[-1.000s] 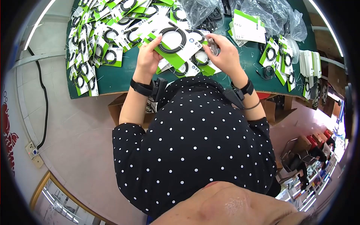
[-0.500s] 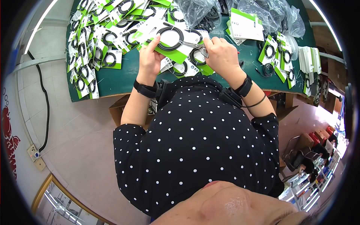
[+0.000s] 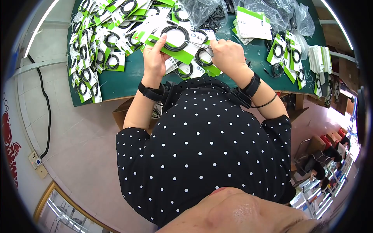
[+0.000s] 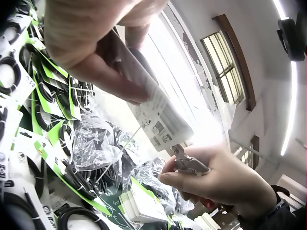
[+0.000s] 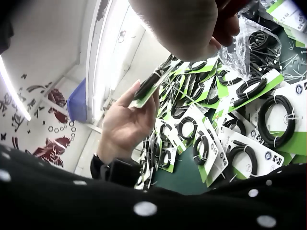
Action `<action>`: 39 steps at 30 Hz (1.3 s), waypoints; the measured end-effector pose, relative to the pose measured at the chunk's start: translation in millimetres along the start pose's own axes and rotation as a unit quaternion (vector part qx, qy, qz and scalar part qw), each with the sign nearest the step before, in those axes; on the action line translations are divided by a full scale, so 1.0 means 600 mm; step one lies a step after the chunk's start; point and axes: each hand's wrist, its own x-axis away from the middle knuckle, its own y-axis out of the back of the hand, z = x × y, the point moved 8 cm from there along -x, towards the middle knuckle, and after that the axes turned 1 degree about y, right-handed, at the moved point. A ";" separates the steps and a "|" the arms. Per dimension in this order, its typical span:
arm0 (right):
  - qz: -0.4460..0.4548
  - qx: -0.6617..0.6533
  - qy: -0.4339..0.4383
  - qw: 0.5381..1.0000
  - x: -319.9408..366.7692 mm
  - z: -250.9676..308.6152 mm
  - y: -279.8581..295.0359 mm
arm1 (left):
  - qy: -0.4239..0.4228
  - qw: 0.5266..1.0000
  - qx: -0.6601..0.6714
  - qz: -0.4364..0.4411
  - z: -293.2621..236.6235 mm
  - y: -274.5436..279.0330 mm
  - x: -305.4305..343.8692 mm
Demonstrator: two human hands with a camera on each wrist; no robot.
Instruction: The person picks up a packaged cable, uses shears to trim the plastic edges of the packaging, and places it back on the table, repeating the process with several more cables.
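Head: near twelve o'clock, the left hand (image 3: 154,62) pinched a cable card (image 3: 182,56); the right hand (image 3: 229,56) gripped a metal tool (image 3: 203,46). Left wrist: the tool was at the card's five o'clock end. Right wrist: the card tilted near twelve.

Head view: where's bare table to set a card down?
Green table between left card pile and left hand; smaller, littered patch between right hand and right-side cards. Crowded: around the held card and the far side, with plastic bags.
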 end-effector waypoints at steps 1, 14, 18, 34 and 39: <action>0.013 -0.022 -0.008 1.000 -0.001 -0.005 -0.001 | 0.000 1.000 0.000 0.000 0.000 0.001 -0.002; -0.151 -0.365 -0.036 0.918 -0.030 -0.002 0.046 | 0.002 0.998 0.024 0.050 0.018 -0.022 -0.002; -0.144 -0.417 -0.085 0.893 -0.032 -0.010 0.010 | -0.041 0.998 0.017 0.041 0.013 -0.021 0.001; -0.086 -0.556 -0.139 0.815 -0.014 -0.034 -0.035 | -0.010 0.998 0.031 0.048 0.042 -0.019 -0.003; -0.105 -0.413 -0.060 0.903 -0.010 -0.012 0.007 | 0.038 0.998 0.019 0.052 0.051 -0.014 -0.005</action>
